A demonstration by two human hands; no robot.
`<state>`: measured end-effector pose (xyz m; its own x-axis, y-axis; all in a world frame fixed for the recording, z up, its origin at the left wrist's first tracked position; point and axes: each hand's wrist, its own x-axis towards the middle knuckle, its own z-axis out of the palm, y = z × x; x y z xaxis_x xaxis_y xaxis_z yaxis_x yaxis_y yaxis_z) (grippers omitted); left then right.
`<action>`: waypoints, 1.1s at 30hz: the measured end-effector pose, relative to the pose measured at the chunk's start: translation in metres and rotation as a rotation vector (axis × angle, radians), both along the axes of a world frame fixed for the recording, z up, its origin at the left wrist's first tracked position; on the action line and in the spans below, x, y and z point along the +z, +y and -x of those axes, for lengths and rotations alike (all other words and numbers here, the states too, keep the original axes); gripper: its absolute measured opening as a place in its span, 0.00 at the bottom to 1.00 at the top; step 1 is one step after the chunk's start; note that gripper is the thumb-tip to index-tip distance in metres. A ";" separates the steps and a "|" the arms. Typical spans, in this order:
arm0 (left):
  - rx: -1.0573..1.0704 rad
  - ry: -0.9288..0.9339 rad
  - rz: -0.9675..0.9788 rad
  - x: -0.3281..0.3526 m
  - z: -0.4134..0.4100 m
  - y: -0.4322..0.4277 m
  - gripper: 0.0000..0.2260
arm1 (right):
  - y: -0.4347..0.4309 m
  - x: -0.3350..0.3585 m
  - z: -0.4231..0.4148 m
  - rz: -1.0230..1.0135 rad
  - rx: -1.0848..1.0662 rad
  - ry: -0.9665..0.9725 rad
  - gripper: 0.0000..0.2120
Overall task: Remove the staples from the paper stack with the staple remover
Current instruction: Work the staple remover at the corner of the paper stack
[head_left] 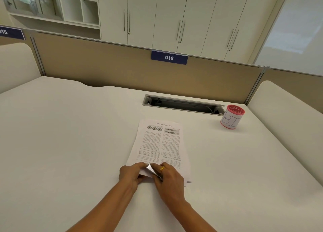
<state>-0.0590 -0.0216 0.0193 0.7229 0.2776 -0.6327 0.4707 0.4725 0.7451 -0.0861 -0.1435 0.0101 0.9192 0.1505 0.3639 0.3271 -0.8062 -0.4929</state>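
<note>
Our paper stack [160, 144] lies flat on the desk [70, 135]. At its near corner, our left hand [131, 175] curls its fingers over the sheets and holds them down, likely so they don't slide. Our right hand [168, 181] is closed round the shiny staple remover [151, 169]. The tip points at that same corner, where we think the staple sits. We can't see the staple itself.

An open-plan office is shown. A pale desk [70, 126] is enclosed by tan partition panels [104, 65], on which a blue plate numbered 016 [169, 57] is mounted. A cable slot [183, 104] is cut into the desktop, and tall handled cabinets [157, 13] and glazed shelving [35, 2] are ranged behind.
</note>
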 end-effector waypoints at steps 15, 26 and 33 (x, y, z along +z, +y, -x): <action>0.016 -0.013 0.008 0.000 -0.001 -0.001 0.17 | 0.000 0.006 -0.009 -0.047 -0.044 0.212 0.13; -0.020 -0.022 0.037 0.006 0.003 -0.001 0.17 | 0.000 -0.001 -0.004 -0.025 0.030 0.000 0.13; -0.032 -0.019 0.028 0.004 0.001 -0.001 0.17 | -0.001 -0.001 -0.003 -0.023 0.038 -0.021 0.13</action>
